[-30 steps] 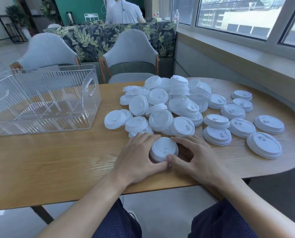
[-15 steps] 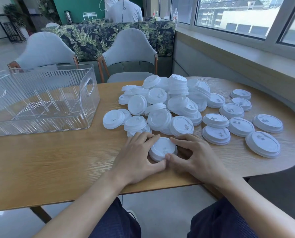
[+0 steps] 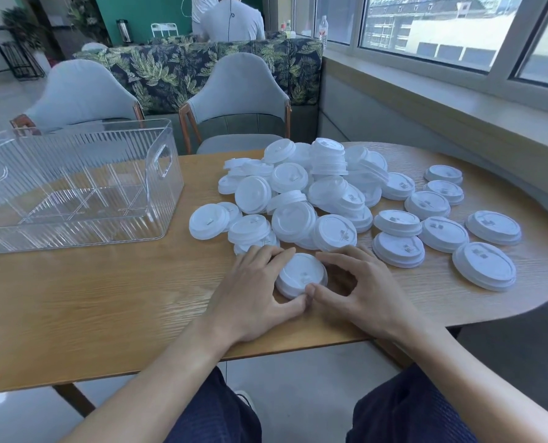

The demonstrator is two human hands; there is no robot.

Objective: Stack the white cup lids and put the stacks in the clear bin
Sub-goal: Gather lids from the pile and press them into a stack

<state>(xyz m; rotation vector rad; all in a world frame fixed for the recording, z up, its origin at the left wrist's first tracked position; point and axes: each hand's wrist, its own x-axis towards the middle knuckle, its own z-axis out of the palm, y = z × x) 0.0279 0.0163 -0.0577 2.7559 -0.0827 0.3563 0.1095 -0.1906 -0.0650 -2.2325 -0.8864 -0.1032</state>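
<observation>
both hands cupped around one small stack of lids

the wooden table (image 3: 74, 302) fills most of your view, rounded at its right end. on its left side sits the clear bin (image 3: 74, 187), ribbed walls, a handle cut-out facing the lids, with only its dividers showing through the walls. to the right of the bin lies the heap of lids (image 3: 301, 193), white, jumbled and partly nested, with one taller stack near the back. further right, more lids lie spread out singly and in low piles, well apart from the bin.

your forearms come in from the bottom edge and converge near the table's front edge. your left hand (image 3: 253, 289) lies palm down, wrist low, fingers curved over the left rim of a short stack of lids (image 3: 301, 273) and thumb tucked against its near edge. your right hand (image 3: 359, 289) mirrors it: fingers arched over the far right rim, thumb pressed to the near edge, tip touching the left thumb. both hands are half closed, gripping that stack between them. the stack sits on the table just in front of the heap, close to the nearest lids, and well apart from the bin.
</observation>
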